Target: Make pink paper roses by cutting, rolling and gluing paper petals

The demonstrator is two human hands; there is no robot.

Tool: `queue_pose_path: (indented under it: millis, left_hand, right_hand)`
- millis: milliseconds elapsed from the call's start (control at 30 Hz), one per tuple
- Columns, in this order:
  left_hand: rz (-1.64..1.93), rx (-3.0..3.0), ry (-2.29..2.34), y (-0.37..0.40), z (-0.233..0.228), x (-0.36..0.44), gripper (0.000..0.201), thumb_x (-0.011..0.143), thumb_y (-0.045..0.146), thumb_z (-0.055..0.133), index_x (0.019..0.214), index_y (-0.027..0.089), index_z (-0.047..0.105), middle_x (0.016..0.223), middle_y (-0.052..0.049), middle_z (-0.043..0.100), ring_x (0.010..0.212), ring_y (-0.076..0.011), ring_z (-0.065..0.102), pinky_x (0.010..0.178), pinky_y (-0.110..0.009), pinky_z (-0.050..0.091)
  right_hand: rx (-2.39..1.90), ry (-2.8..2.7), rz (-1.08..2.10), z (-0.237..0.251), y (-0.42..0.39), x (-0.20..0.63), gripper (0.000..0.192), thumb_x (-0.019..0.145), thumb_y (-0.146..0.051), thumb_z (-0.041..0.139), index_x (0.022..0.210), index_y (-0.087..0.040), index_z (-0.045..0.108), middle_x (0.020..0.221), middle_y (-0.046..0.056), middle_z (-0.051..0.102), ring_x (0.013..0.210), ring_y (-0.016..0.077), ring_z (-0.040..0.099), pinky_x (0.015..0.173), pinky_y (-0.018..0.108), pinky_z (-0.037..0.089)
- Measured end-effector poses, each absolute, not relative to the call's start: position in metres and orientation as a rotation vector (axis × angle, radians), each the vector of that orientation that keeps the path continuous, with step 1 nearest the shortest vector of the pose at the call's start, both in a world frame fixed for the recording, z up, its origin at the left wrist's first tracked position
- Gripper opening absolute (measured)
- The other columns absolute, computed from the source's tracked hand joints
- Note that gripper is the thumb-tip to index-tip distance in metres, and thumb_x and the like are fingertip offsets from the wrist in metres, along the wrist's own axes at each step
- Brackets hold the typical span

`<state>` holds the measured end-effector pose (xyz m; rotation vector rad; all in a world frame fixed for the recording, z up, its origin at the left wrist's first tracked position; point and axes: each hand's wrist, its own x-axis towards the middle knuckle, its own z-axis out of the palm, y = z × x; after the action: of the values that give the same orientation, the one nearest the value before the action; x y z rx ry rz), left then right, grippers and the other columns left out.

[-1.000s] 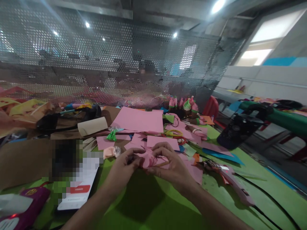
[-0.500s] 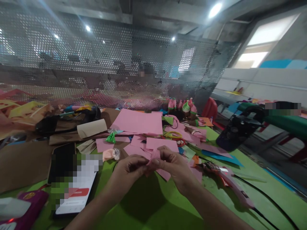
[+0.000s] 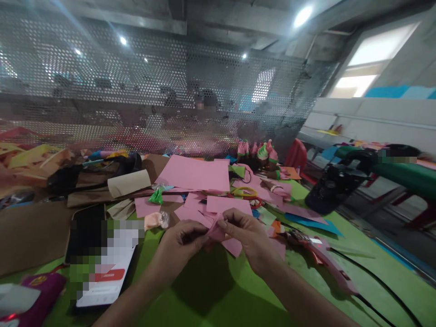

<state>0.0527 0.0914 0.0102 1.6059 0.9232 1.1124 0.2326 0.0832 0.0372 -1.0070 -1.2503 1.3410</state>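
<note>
Between my two hands, above the green table, is a small folded piece of pink craft sheet. My left hand pinches its left lower edge between thumb and fingers. On the other side my right hand grips its upper right edge, thumb toward me. Whether the sheet is paper or felt, I cannot tell. Just behind the hands lie flat pink sheets, overlapping one another. A peach-coloured lump in clear wrap rests left of my left hand.
A pink hot glue gun with a black cord lies at right. Phones and a purple device are at left. Yellow-handled scissors, a large pink sheet and pink-and-green cone figures sit farther back.
My right thumb and fingers have shifted slightly on the pink piece, which now shows a flatter, wider face. Both hands keep hold of it. The whole view has drifted a little.
</note>
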Motion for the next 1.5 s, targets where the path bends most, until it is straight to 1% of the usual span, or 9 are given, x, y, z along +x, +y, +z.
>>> queue_pose_path:
  millis: [100, 233, 333, 567, 767, 1000, 1267, 1400, 1500]
  left_hand:
    - [1.109, 1.622, 0.927, 0.091, 0.0108, 0.0524, 0.008, 0.081, 0.026, 0.065, 0.079, 0.021, 0.071, 0.08, -0.003, 0.071, 0.079, -0.0178, 0.063, 0.074, -0.029, 0.048]
    - [1.161, 1.594, 0.953, 0.0915, 0.0054, 0.0518, 0.009, 0.077, 0.021, 0.065, 0.084, 0.02, 0.071, 0.088, -0.004, 0.07, 0.083, -0.0182, 0.064, 0.076, -0.03, 0.049]
    - [1.142, 1.593, 0.94, 0.0909, 0.0037, 0.0526, 0.009, 0.077, 0.02, 0.065, 0.084, 0.019, 0.07, 0.085, -0.004, 0.07, 0.081, -0.0178, 0.064, 0.075, -0.03, 0.049]
    - [1.106, 1.566, 0.903, 0.0902, 0.0083, 0.0538, 0.009, 0.081, 0.026, 0.065, 0.08, 0.019, 0.07, 0.078, -0.003, 0.07, 0.075, -0.0169, 0.064, 0.072, -0.029, 0.049]
    - [1.13, 1.554, 0.921, 0.0906, 0.0041, 0.0525, 0.008, 0.078, 0.02, 0.063, 0.084, 0.02, 0.069, 0.084, -0.004, 0.069, 0.08, -0.0175, 0.064, 0.074, -0.03, 0.05]
    - [1.135, 1.583, 0.931, 0.0928, 0.0021, 0.0538, 0.005, 0.079, 0.024, 0.066, 0.08, 0.02, 0.069, 0.082, -0.003, 0.07, 0.078, -0.0171, 0.064, 0.073, -0.029, 0.049]
    - [1.088, 1.558, 0.903, 0.0906, 0.0048, 0.0531, 0.009, 0.081, 0.027, 0.066, 0.079, 0.019, 0.07, 0.078, -0.003, 0.07, 0.075, -0.0165, 0.063, 0.071, -0.028, 0.048]
    - [1.106, 1.562, 0.936, 0.0906, 0.0043, 0.0524, 0.007, 0.079, 0.025, 0.065, 0.079, 0.019, 0.069, 0.08, -0.004, 0.069, 0.078, -0.0178, 0.064, 0.073, -0.03, 0.049]
    - [1.139, 1.535, 0.952, 0.0904, 0.004, 0.0526, 0.01, 0.075, 0.019, 0.063, 0.083, 0.019, 0.069, 0.085, -0.005, 0.069, 0.081, -0.0186, 0.064, 0.075, -0.032, 0.05]
  right_hand:
    - [-0.985, -1.25, 1.366, 0.039, 0.0827, 0.2316, 0.027, 0.075, -0.043, 0.075, 0.075, -0.019, 0.062, 0.065, 0.001, 0.068, 0.059, 0.0192, 0.067, 0.065, 0.036, 0.054]
    - [-1.034, -1.255, 1.315, 0.0366, 0.0832, 0.233, 0.028, 0.074, -0.042, 0.076, 0.074, -0.019, 0.061, 0.064, 0.0, 0.067, 0.06, 0.0166, 0.065, 0.061, 0.03, 0.05]
    - [-1.051, -1.243, 1.297, 0.0344, 0.0838, 0.2339, 0.028, 0.073, -0.039, 0.078, 0.071, -0.018, 0.06, 0.061, -0.002, 0.066, 0.058, 0.0149, 0.063, 0.059, 0.028, 0.047]
    - [-1.011, -1.249, 1.358, 0.0392, 0.082, 0.2314, 0.025, 0.076, -0.04, 0.075, 0.074, -0.018, 0.063, 0.062, 0.0, 0.068, 0.058, 0.0176, 0.066, 0.061, 0.031, 0.05]
    - [-1.065, -1.244, 1.287, 0.0362, 0.0814, 0.2325, 0.026, 0.074, -0.039, 0.076, 0.073, -0.019, 0.06, 0.062, -0.002, 0.066, 0.059, 0.0152, 0.062, 0.061, 0.029, 0.046]
    - [-1.054, -1.258, 1.306, 0.038, 0.0828, 0.2319, 0.026, 0.074, -0.04, 0.075, 0.072, -0.019, 0.06, 0.06, -0.002, 0.065, 0.057, 0.0149, 0.06, 0.06, 0.029, 0.046]
    - [-1.065, -1.257, 1.294, 0.0346, 0.0856, 0.2332, 0.025, 0.074, -0.04, 0.076, 0.074, -0.018, 0.063, 0.062, -0.002, 0.064, 0.06, 0.0132, 0.058, 0.061, 0.026, 0.044]
    - [-1.078, -1.252, 1.284, 0.0353, 0.0844, 0.2332, 0.026, 0.074, -0.041, 0.075, 0.074, -0.018, 0.064, 0.063, -0.001, 0.063, 0.061, 0.0136, 0.057, 0.062, 0.027, 0.044]
    - [-1.083, -1.234, 1.275, 0.0369, 0.083, 0.2328, 0.028, 0.071, -0.041, 0.078, 0.068, -0.018, 0.062, 0.061, -0.003, 0.06, 0.059, 0.0128, 0.055, 0.059, 0.027, 0.043]
